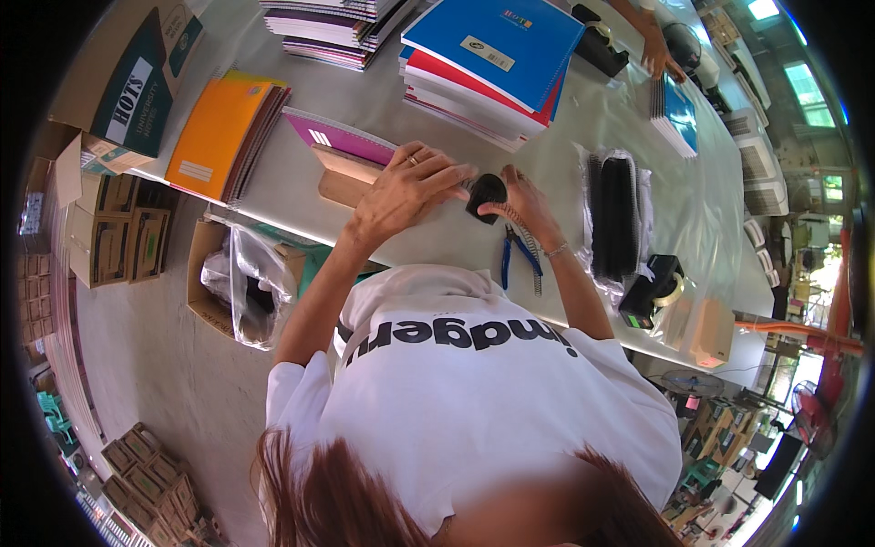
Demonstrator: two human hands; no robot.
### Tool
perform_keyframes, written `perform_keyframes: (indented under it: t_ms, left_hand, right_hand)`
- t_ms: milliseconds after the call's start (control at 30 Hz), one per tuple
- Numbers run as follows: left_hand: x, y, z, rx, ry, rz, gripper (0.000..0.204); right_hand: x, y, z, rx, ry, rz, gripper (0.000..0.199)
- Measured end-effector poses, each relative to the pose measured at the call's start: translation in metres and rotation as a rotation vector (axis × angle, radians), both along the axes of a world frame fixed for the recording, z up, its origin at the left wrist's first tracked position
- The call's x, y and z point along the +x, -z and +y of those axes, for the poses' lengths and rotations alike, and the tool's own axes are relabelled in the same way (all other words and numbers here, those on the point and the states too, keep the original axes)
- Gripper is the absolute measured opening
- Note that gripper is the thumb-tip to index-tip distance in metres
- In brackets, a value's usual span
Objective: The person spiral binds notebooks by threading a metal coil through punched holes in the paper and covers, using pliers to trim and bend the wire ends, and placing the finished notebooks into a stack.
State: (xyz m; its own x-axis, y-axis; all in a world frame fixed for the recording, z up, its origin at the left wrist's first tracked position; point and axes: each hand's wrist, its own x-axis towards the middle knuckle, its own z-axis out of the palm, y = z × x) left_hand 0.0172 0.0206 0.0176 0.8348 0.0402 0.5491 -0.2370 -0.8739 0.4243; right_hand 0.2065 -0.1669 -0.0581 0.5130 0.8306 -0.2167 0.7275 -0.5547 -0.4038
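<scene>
A small black rounded object (486,197), its exact kind unclear, lies between the thumb and fingers of my right hand (531,214). A thin spiral binding coil (536,273) runs down past that hand's wrist. My left hand (410,193) reaches across from the left with its fingertips close to the black object; they are blurred, so what they hold is hidden. Beside my left hand lies a purple notebook (342,139), with a brown cardboard piece (344,178) in front of it. Blue-handled pliers (518,255) lie on the table just below my right hand.
A tall notebook stack with a blue cover (497,46) stands ahead; yellow notebooks (219,137) lie left. To the right are bagged black coils (612,214) and a tape dispenser (652,292). Another person's hand (658,55) is near blue notebooks (674,114). An open carton (210,283) stands lower left.
</scene>
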Motion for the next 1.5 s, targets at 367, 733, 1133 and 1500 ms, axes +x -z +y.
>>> perform_keyframes:
  t_ms: [367, 733, 1133, 1500]
  left_hand:
    - [0.001, 0.001, -0.001, 0.005, -0.028, 0.038, 0.027]
    - [-0.008, -0.01, -0.022, -0.026, -0.641, -0.094, 0.052]
    - [-0.01, -0.006, 0.001, -0.18, -0.419, -0.113, 0.047]
    - [-0.018, -0.006, 0.008, -0.237, -0.245, -0.108, 0.046]
  right_hand:
    - [-0.015, 0.027, -0.003, 0.132, -0.428, -0.035, 0.104]
    - [0.003, -0.054, 0.031, 0.645, -0.096, 1.405, 0.068]
    - [-0.01, -0.099, 0.034, 0.616, -0.181, 1.349, 0.057]
    - [-0.034, -0.125, 0.035, 0.429, -0.199, 0.837, 0.057]
